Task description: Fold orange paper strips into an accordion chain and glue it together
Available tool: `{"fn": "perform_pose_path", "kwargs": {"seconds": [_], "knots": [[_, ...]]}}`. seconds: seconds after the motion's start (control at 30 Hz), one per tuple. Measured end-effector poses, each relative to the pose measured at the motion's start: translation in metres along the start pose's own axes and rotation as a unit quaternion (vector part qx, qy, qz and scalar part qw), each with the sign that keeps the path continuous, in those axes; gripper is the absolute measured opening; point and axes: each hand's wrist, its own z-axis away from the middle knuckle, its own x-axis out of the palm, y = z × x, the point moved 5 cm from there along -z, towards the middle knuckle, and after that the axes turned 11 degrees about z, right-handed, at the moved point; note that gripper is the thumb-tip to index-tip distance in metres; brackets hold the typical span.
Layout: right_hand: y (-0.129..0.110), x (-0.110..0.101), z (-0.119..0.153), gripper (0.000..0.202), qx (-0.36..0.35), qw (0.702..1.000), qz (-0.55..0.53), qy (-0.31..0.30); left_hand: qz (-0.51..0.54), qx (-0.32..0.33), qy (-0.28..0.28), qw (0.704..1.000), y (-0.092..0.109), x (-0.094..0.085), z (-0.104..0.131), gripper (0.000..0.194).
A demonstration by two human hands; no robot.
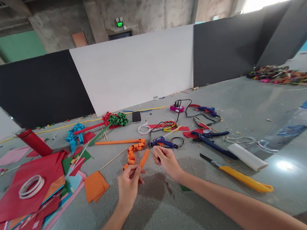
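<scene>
Left hand (129, 181) grips a flat, narrow orange paper strip (145, 159) between thumb and fingers — it slants toward the right hand (165, 161), whose fingers curl inward just beside the strip's far end; whether they pinch anything, I cannot tell. Just beyond the left hand lies a curled orange paper chain (131, 149); just beyond the right, a blue plastic glue gun (163, 141) — both on the grey floor (157, 225).
</scene>
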Motion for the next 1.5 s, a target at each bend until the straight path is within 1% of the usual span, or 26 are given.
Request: {"fn": "perform_pose_path", "kwargs": {"seconds": [0.1,0.23,0.33,0.47,0.57,0.7,0.8,0.87,0.97,1.03,1.2,1.4,1.5], "knots": [[-0.005,-0.004,0.000,0.044,-0.031,0.998,0.046,0.026,-0.002,-0.003,0.002,1.000,0.001,0.000,0.000,0.033],[-0.009,-0.007,0.000,0.033,-0.053,0.995,0.077,0.039,-0.002,-0.002,0.005,1.000,0.003,0.000,0.001,0.033],[-0.008,-0.007,-0.001,0.028,-0.050,0.995,0.071,0.044,-0.002,0.000,0.008,1.000,0.004,-0.001,0.001,0.033],[-0.006,-0.007,-0.001,0.025,-0.027,0.997,0.054,0.053,0.001,-0.002,0.008,1.000,0.003,-0.002,0.000,0.033],[-0.004,-0.006,-0.001,0.029,-0.018,0.998,0.035,0.044,-0.001,-0.002,0.009,1.000,0.002,-0.002,0.000,0.032],[0.004,-0.002,-0.003,0.042,0.008,1.000,0.007,0.000,0.003,-0.002,0.011,1.000,0.001,-0.002,-0.001,0.032],[0.009,0.000,-0.002,0.050,0.029,0.999,0.027,-0.029,0.004,0.001,0.008,1.000,0.000,-0.002,-0.001,0.031],[0.007,0.000,-0.002,0.051,0.021,0.998,0.057,-0.025,0.003,0.003,0.005,1.000,0.000,-0.002,-0.001,0.031],[-0.003,-0.003,-0.001,0.045,-0.037,0.994,0.104,-0.001,0.001,0.003,0.003,1.000,0.001,-0.002,-0.001,0.030],[-0.007,-0.004,-0.001,0.038,-0.063,0.991,0.120,0.009,-0.001,0.005,0.003,1.000,0.001,-0.002,-0.001,0.030],[-0.003,-0.007,-0.003,0.023,-0.056,0.989,0.138,0.025,-0.007,0.004,0.006,1.000,0.001,-0.003,-0.002,0.030],[0.001,-0.008,-0.003,0.015,-0.041,0.992,0.110,0.044,-0.009,0.011,0.007,1.000,0.001,-0.003,-0.002,0.030],[-0.001,-0.006,-0.003,0.016,-0.041,0.995,0.074,0.048,-0.014,0.009,0.008,1.000,0.001,-0.003,-0.002,0.030]]}}
